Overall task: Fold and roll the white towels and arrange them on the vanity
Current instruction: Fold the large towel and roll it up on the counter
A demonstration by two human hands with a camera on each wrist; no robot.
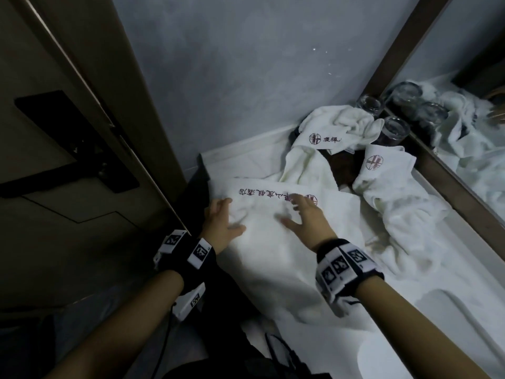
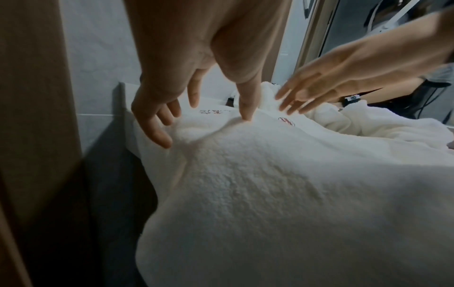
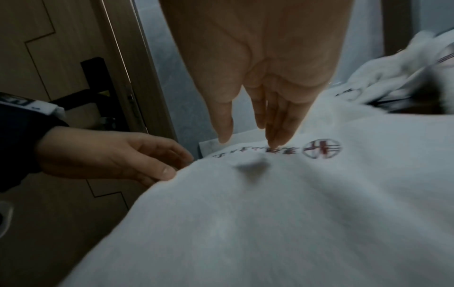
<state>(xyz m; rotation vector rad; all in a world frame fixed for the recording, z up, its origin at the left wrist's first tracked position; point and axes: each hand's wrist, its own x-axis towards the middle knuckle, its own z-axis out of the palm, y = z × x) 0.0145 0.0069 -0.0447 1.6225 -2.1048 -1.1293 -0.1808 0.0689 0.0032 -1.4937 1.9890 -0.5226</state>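
Note:
A large white towel [image 1: 273,250] with a red logo and lettering lies spread over the white vanity [image 1: 464,242], its near end hanging over the front edge. My left hand [image 1: 222,225] rests flat on its left side, fingers spread and straight [image 2: 159,134]. My right hand [image 1: 303,214] lies open on the towel just below the lettering, fingers extended [image 3: 275,139]. Two more white towels lie crumpled further back: one [image 1: 341,127] by the wall, one [image 1: 393,187] along the mirror.
Several upturned glasses [image 1: 393,129] stand on a dark tray in the back right corner. A mirror [image 1: 470,132] runs along the right side. A wooden door [image 1: 68,160] with a black handle stands at the left. The grey wall [image 1: 246,77] is straight behind.

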